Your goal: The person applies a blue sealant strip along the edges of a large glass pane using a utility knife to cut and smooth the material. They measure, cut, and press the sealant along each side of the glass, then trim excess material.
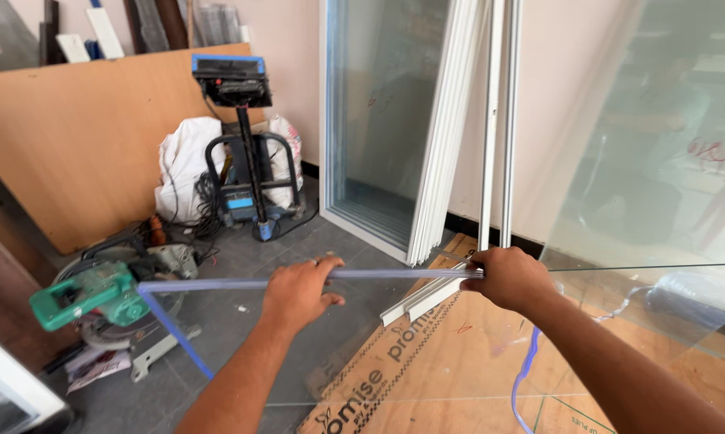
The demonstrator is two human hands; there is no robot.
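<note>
Both hands grip the far edge of a clear glass pane (314, 354) that lies flat in front of the person. Left hand (299, 291) curls its fingers over the pale top edge near the middle, the thumb spread underneath. Right hand (509, 277) is closed in a fist around the same edge further along, just beside two white frame profiles (427, 297) lying under the pane. Flattened brown cardboard (427, 378) covers the grey tiled floor (242, 257) beneath the glass. A green mitre saw (97, 293) sits on the floor near the pane's left corner. Further back, a white window frame (378, 120) and white profile strips (447, 128) lean on the pink wall, with a blue and black machine (242, 145), white sacks (184, 165) and a wooden board (81, 137) to the left.
</note>
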